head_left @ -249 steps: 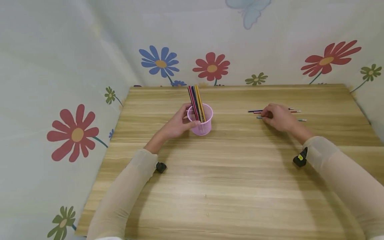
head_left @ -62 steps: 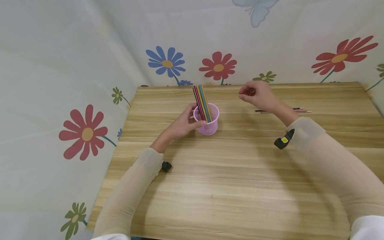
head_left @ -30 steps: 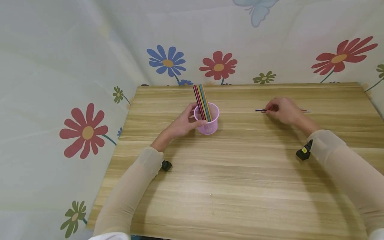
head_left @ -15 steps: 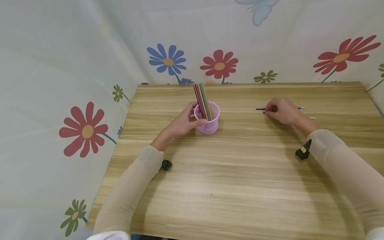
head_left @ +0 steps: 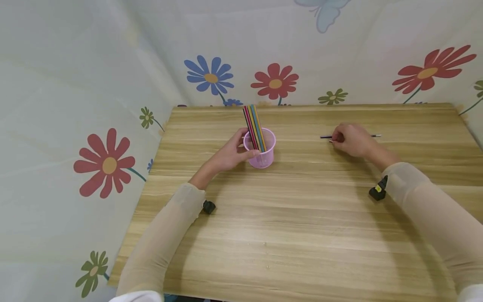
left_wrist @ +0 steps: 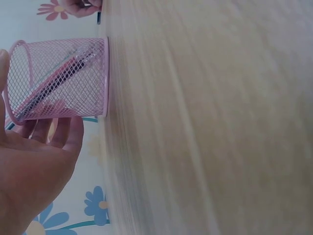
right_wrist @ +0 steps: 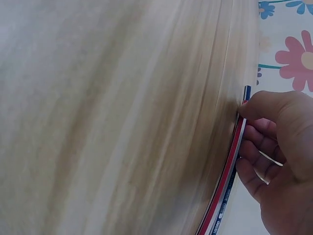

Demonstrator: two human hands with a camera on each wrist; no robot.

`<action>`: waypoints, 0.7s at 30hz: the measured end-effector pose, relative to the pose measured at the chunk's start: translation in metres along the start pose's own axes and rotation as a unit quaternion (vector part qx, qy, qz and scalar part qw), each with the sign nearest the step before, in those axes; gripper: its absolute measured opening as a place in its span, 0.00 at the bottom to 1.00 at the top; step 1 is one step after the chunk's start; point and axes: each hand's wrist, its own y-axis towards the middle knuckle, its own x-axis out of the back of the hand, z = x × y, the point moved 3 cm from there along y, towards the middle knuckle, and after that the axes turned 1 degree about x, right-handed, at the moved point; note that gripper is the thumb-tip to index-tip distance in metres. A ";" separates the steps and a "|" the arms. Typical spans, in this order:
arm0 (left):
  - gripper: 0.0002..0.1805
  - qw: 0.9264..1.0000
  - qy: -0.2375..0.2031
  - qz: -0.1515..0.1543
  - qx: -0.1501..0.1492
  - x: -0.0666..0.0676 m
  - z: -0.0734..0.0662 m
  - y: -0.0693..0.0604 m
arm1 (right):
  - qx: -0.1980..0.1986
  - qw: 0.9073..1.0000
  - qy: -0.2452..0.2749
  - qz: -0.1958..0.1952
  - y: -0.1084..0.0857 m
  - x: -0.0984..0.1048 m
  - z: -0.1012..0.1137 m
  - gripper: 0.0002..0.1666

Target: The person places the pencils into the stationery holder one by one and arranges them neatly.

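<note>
A pink mesh pencil cup (head_left: 263, 161) stands on the wooden table, with several coloured pencils (head_left: 253, 126) leaning in it. My left hand (head_left: 228, 157) holds the cup from its left side, thumb near the front rim and fingers round the back. Further right, my right hand (head_left: 354, 140) is down at the tabletop. In the right wrist view its thumb and fingers pinch a red pencil (right_wrist: 225, 178) near one end. A dark blue pencil (head_left: 325, 136) lies right beside it, its middle hidden behind the hand in the head view.
The wooden table (head_left: 234, 243) ends at a flower-printed cloth wall (head_left: 332, 54) behind and on the left. A black wrist camera (head_left: 377, 191) hangs below the right sleeve, another camera (head_left: 209, 206) at the left one.
The blue pencil has gone from the table into the cup since the oldest frame. My right hand has come back down to the remaining pencils and taken the red one. The left hand keeps its hold.
</note>
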 end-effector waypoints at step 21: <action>0.40 1.000 0.005 -0.006 -0.006 0.000 -0.001 -0.001 | -0.033 0.992 0.118 -0.009 0.002 0.025 0.030 0.09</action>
